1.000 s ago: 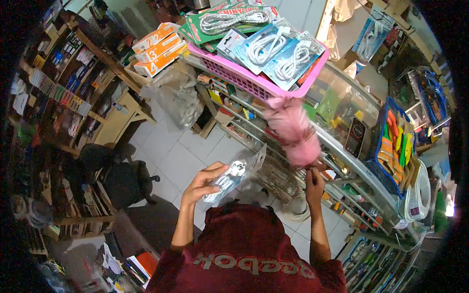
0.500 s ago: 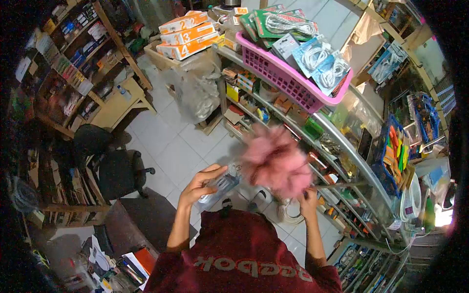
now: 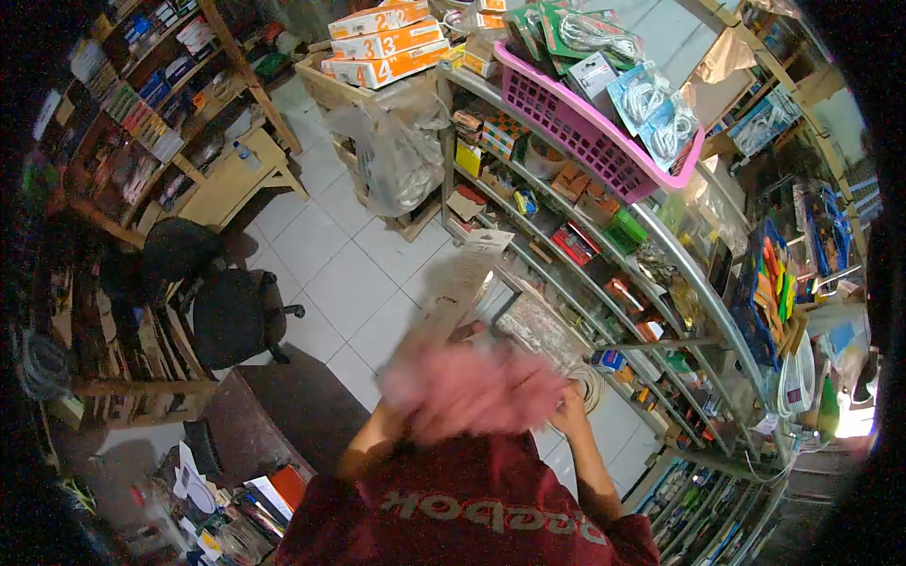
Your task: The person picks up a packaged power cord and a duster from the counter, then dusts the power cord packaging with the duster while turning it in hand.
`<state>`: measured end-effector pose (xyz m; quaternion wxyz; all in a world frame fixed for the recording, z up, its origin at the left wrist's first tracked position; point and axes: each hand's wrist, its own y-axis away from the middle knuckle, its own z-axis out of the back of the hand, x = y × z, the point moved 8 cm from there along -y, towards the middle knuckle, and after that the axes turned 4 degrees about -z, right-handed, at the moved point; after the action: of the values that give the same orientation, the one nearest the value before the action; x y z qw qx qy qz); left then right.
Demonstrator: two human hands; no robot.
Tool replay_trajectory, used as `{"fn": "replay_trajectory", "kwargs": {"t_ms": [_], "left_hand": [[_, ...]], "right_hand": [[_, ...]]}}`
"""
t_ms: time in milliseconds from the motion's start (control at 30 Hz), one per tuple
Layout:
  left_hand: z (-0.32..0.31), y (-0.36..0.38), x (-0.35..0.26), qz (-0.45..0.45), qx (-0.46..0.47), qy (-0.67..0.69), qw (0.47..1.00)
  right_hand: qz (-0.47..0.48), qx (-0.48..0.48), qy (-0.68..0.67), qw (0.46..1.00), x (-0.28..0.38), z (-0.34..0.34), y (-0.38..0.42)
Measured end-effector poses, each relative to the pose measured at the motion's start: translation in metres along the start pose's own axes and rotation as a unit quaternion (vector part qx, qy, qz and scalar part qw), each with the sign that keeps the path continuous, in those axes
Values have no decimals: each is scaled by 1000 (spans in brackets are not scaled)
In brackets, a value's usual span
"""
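Observation:
A pink fluffy duster, blurred by motion, spans the space in front of my chest. My right hand is closed at its right end, the fingers wrapped round what looks like its handle. Behind the duster, my left hand is mostly hidden; only the wrist shows at its lower left. A carded package with a pale card back sticks up past the duster, tilted to the upper right, from where my left hand is. The duster overlaps the package's lower part.
A glass-and-metal shelf case curves along the right, a pink basket of packaged cords on top. Orange-white boxes stand at the back. A black chair and a dark desk are left. A cable coil lies right of the duster.
The duster has swept left and down toward my body and now covers my left hand. The package has turned, showing its card back. My right hand has shifted slightly left and lower.

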<state>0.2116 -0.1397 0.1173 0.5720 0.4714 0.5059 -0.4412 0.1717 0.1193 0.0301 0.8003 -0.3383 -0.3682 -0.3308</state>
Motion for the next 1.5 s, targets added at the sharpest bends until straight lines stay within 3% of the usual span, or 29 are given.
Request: {"fn": "replay_trajectory", "kwargs": {"t_ms": [33,133,267,367,467,500,600,733,767,867,900,1000,1033,1133,1167,1267,1300,1333,1400,1500], "left_hand": [[6,2,26,8,6,83,997],[2,4,64,42,30,251,967],[-14,0,84,82,59,398,912],[-24,0,95,114,77,497,857],[-36,-1,112,147,96,613,770],[-41,-2,116,156,108,651,735],[-61,-4,120,176,146,751,619],[-88,-12,116,188,209,831,479],[-93,-14,114,189,222,843,452],[-106,-22,113,194,254,857,404],[-110,-24,112,192,261,860,394],[-122,-34,110,193,281,862,375],[-126,-37,108,190,288,862,371],[-135,-48,104,179,298,859,376],[-136,-52,100,173,300,858,379],[-133,-73,98,198,193,839,468],[-130,-77,98,205,147,833,493],[-127,-80,101,209,97,826,515],[-117,-88,86,156,116,800,567],[-100,-92,61,70,150,754,636]], "right_hand": [[127,43,75,988,31,-3,-3],[-85,69,111,988,5,8,-15],[-236,-115,110,959,-29,40,-24],[-263,-196,109,938,-36,60,-27],[-151,-162,42,974,-10,48,-25],[4,-76,8,997,2,36,-29],[-18,5,180,984,-12,38,-38],[-282,-237,117,922,-71,85,-41],[-281,-233,105,925,-67,90,-44],[-41,-103,127,986,-59,75,-43],[-14,-65,145,987,-67,70,-42],[-230,-102,93,963,-113,85,-45],[-295,-155,66,941,-127,94,-46],[-238,-196,59,949,-128,107,-51],[-214,-163,49,962,-127,104,-58],[-136,-53,18,989,-115,94,-78],[-311,3,48,949,-143,91,-77],[-293,-70,63,952,-145,102,-85],[-245,-209,81,943,-153,108,-95],[-80,-166,16,983,-129,81,-113]]}}
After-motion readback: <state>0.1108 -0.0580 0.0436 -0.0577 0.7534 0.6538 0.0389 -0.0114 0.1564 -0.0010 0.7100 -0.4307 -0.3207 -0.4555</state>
